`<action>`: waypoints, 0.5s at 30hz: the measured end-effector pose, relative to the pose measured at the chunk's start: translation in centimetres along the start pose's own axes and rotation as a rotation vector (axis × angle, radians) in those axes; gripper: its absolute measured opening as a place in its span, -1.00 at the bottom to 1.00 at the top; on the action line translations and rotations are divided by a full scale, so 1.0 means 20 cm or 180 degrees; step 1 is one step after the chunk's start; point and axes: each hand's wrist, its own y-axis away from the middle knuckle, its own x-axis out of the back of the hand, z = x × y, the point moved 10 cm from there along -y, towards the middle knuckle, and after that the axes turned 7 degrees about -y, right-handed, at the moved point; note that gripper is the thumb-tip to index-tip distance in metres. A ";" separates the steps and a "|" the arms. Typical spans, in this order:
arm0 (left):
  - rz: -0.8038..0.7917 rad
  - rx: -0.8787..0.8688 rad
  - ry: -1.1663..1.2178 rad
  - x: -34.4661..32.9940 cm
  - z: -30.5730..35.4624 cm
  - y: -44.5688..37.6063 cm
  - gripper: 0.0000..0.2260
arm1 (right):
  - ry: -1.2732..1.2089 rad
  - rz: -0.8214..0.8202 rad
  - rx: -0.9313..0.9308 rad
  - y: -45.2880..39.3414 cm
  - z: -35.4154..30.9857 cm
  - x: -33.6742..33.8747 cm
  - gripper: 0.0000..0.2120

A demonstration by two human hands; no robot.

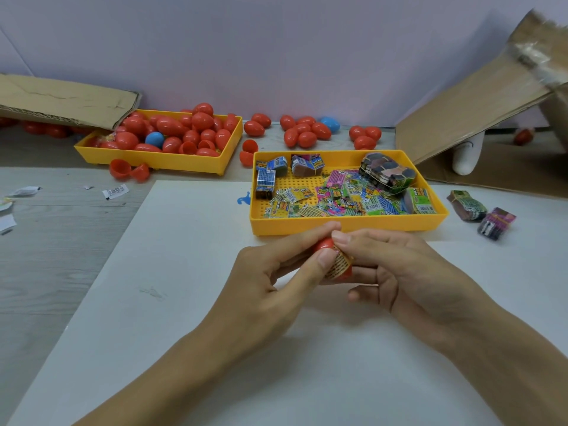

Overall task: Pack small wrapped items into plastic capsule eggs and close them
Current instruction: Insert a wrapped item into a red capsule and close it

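Two bare hands meet over a white sheet [190, 302] near the front of the surface [61, 241], working a red capsule egg [324, 245] between them. The left hand [276, 278] has its grip clamped on the egg, thumb pressed along the shell and forefinger curled over the top. The right hand [396, 265] pinches the egg's other end, where a small wrapped item [339, 265] with printed text shows against the red plastic; whether the shell is fully closed cannot be told. Just beyond the hands, toward the middle of the surface, a yellow tray [347, 224] holds a litter of bright wrapped packets, small blue boxes and a dark banded bundle. A second yellow tray [159, 159] toward the back left is heaped with red eggs and one blue egg [154, 139], partly under a flap of cardboard [61, 99]. Loose red eggs [304, 132] lie along the back edge, with two open red halves [129, 170] just in front of the left tray. Two banded bundles [481, 213] rest near the right edge, beside a tilted cardboard box [476, 103].
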 end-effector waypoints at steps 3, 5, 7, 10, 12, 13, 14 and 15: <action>-0.0035 -0.0039 -0.0038 0.00 0.00 0.00 -0.67 | -0.0033 0.0030 -0.0013 0.00 0.00 0.00 -0.77; -0.0080 -0.0103 -0.0118 -0.01 0.01 0.00 -0.67 | -0.0043 0.0050 -0.0004 0.00 0.00 0.01 -0.75; -0.0109 -0.0118 -0.0148 -0.01 0.02 0.00 -0.67 | -0.0036 0.0066 0.0034 0.00 0.00 0.01 -0.75; -0.0010 0.0128 0.0250 0.00 -0.01 0.00 -0.67 | 0.0056 0.0199 0.0417 0.00 -0.06 0.02 -0.70; 0.0137 0.0370 0.0499 0.03 -0.05 -0.01 -0.64 | 0.0444 0.0394 0.0973 0.03 -0.13 0.05 -0.65; 0.0147 0.0507 0.0640 0.04 -0.07 -0.01 -0.62 | 0.0794 0.0502 0.1310 0.05 -0.17 0.04 -0.64; 0.0106 0.0643 0.0808 0.03 -0.09 -0.01 -0.61 | 0.1182 0.0575 0.1652 0.08 -0.21 0.03 -0.62; 0.0026 0.0758 0.0967 0.01 -0.10 -0.01 -0.61 | 0.1521 0.0575 0.1947 0.11 -0.23 0.00 -0.60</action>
